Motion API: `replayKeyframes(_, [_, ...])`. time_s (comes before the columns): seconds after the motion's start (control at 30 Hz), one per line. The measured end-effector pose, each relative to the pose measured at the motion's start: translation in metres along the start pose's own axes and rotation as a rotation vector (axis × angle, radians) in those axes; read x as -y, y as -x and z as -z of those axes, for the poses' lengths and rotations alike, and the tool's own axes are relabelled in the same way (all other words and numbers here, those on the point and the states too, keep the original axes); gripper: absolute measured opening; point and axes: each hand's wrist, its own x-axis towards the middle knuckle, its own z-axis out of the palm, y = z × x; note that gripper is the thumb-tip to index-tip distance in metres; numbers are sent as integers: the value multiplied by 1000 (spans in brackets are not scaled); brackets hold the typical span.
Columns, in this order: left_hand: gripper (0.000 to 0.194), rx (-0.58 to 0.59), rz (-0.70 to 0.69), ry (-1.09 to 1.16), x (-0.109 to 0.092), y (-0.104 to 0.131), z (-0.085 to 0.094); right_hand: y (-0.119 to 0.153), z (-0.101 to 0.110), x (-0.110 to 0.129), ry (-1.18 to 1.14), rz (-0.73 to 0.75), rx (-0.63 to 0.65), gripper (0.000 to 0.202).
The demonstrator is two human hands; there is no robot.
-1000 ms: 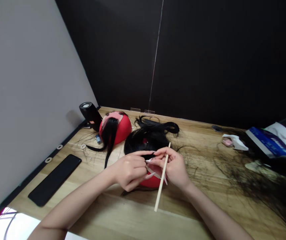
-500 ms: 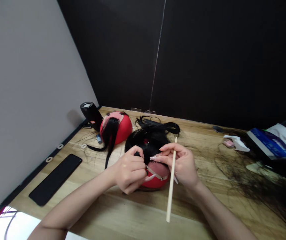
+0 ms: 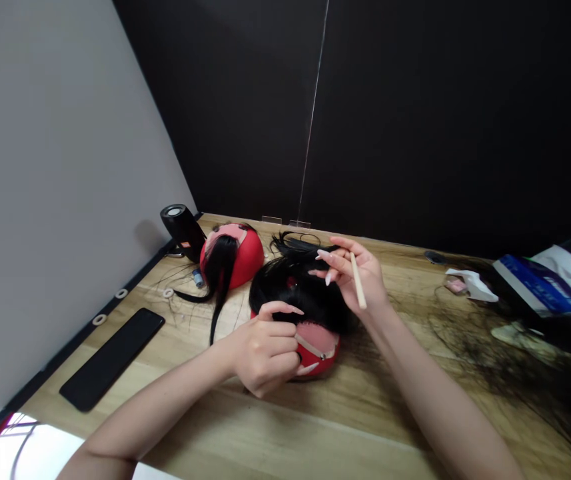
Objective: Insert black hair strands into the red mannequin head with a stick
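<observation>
In front of me a red head form [image 3: 332, 357] bears a pink cap [image 3: 312, 335] with a pale band along its edge and long black hair [image 3: 285, 287]. My left hand [image 3: 268, 353] rests at the near left side of the form. Its index finger stretches over the hair and the other fingers are curled; what they grip, if anything, is hidden. My right hand [image 3: 360, 273] is raised over the far right of the hair, holding a slim pale wooden stick [image 3: 358, 283] that slants back past the palm. The stick's far tip is too small to make out.
A second red form [image 3: 249, 263] with black hair stands behind on the left, beside a black cylindrical speaker [image 3: 181, 230]. A black phone [image 3: 112, 360] lies on the left. Loose hair [image 3: 480, 347], tissue [image 3: 478, 287] and a blue packet [image 3: 545, 287] are on the right.
My right hand has lifted up and away from the cap's edge with the stick, which now tilts differently. My left index finger has straightened; that hand has shifted slightly right and down.
</observation>
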Motion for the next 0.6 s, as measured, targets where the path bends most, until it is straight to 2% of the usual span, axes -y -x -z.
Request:
replayKeyframes(0.13, [32, 18, -2, 65, 2, -2, -3, -19, 2, -1, 7, 27, 31, 59])
replayKeyframes(0.3, [24, 142, -27, 215, 9, 1, -15, -44, 12, -18, 47, 2, 41, 59])
replayKeyframes(0.5, [14, 187, -48, 200, 13, 6, -20, -55, 41, -57, 190, -174, -19, 41])
replayKeyframes(0.6, [14, 205, -46, 186, 13, 6, -20, -54, 60, -63, 238, -219, -75, 32])
